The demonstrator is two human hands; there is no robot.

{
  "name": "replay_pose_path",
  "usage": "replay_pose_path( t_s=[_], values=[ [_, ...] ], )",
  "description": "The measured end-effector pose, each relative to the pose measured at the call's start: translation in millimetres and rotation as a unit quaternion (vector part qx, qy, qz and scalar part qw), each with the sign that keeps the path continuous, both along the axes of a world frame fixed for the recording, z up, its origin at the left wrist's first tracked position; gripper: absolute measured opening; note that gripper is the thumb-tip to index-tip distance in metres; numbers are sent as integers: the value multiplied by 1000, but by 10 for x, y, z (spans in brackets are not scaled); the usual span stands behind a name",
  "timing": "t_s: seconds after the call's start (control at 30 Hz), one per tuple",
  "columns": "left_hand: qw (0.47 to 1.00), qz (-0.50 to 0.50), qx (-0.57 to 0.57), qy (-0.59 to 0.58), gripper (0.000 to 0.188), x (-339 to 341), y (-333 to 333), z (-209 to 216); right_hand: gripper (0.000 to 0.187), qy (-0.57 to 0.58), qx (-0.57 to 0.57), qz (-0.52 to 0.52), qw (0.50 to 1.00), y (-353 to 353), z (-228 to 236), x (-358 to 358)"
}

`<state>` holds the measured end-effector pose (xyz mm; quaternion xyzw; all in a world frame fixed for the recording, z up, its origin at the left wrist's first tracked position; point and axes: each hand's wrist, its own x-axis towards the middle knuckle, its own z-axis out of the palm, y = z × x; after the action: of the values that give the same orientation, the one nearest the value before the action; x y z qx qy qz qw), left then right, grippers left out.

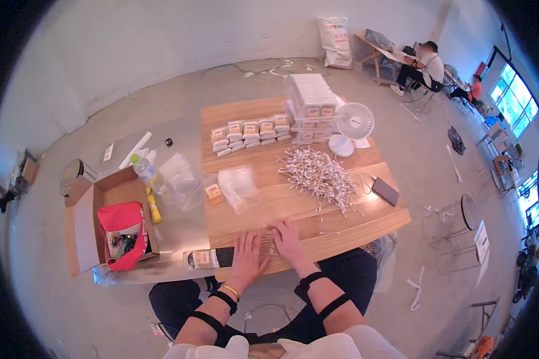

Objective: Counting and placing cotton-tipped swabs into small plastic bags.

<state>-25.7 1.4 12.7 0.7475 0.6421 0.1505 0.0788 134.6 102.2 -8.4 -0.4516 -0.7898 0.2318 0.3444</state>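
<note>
A row of thin brown-stemmed cotton swabs (268, 244) lies at the table's near edge. My left hand (249, 256) rests over its left part, fingers outstretched and apart. At the row's right end my right hand (288, 240) lies on the wood, fingers extended and slightly bent. Left of my left hand is a dark strip (224, 256) with a small packet of swabs (203, 259) at its end. Farther right, a loose heap of white-tipped cotton swabs (320, 176) spreads over the table. Clear plastic bags (238, 186) and an orange-and-white card (213, 192) lie beyond my left hand.
Filled swab packets (250, 130) line the table's far side, beside a stack of packs (312, 99). A white fan (354, 122) and a dark power bank (385, 191) stand right. Left are a cardboard box (117, 188), red bag (126, 224) and bottle (145, 169). People sit far right.
</note>
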Motion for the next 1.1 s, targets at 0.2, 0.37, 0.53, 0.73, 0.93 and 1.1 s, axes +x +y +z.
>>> replay_pose_path(
  t_s=[0.2, 0.37, 0.53, 0.73, 0.93, 1.1],
  values=[
    [997, -14, 32, -73, 90, -131, 54, -203, 23, 111, -69, 48, 990, -199, -41, -420],
    [995, -1, -11, -96, 88, -57, 8, -112, 28, 215, -80, 31, 973, -201, -155, -435],
    [999, 35, 26, -8, 83, 28, -24, -205, 29, 199, -99, -19, 975, -253, -168, 30],
    [996, 81, 40, 11, 79, 136, 54, -286, 30, 172, -55, -30, 983, -337, -117, 117],
    [993, 78, 24, -81, 76, 179, -46, -217, 30, 130, -70, -34, 989, -421, 6, -212],
    [992, 41, -20, 122, 76, 173, -87, -247, 32, 192, -59, 20, 979, -517, -90, -547]
  ],
)
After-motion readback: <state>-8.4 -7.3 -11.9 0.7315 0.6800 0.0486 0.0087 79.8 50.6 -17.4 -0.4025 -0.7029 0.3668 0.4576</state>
